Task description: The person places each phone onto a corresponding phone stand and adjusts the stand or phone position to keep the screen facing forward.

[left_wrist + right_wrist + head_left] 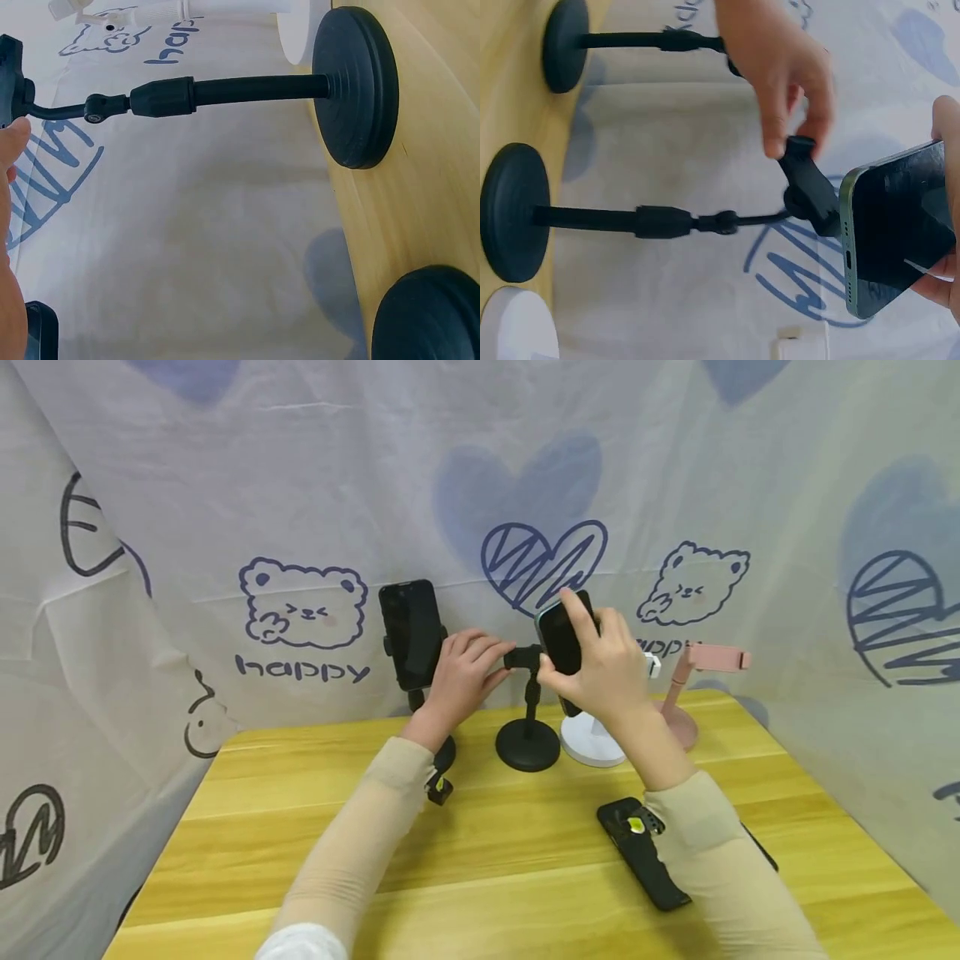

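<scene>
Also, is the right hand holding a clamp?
No, the right hand grips a phone, while the left hand pinches the clamp.

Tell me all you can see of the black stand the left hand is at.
The black stand looks like matte plastic. Its round base rests flat on the table, carrying an upright post with a thicker collar, a small joint, a thin neck and a clamp. The left hand pinches one end of that clamp, which holds no phone. The right hand's phone is close by; whether they touch is unclear.
</scene>
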Demonstrator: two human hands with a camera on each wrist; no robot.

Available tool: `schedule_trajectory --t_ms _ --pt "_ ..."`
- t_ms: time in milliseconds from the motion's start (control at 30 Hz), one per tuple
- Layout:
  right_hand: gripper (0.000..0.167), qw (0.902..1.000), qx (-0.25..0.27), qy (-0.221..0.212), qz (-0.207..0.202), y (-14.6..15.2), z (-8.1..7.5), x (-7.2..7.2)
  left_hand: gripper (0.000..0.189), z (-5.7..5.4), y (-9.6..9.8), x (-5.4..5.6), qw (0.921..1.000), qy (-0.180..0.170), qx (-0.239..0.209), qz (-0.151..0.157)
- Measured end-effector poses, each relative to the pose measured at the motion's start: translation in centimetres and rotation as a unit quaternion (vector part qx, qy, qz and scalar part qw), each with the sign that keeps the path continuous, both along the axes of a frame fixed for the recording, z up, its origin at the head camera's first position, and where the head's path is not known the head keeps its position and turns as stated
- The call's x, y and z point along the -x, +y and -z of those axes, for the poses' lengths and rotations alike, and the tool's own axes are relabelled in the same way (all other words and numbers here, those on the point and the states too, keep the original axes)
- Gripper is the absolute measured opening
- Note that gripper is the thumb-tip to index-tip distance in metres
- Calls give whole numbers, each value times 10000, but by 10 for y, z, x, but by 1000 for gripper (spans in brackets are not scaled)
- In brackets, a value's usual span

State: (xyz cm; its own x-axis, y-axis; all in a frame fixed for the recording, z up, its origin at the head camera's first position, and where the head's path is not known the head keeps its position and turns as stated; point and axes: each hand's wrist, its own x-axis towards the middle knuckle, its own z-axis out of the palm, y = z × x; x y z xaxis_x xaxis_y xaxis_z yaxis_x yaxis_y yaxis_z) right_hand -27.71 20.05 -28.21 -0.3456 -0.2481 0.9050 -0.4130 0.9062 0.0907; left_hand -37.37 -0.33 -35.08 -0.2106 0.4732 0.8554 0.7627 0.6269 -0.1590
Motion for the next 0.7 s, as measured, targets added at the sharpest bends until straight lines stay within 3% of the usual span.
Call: schedule_trajectory --t_ms 267,700 --pt "74 9978 505 -420 -57 5 -10 4 33 1 8 -3 9990 282 -29 -332" --pt "76 9894 1063 -956 -260 -5 -5 21 33 5 16 -9 9985 326 -248 -354"
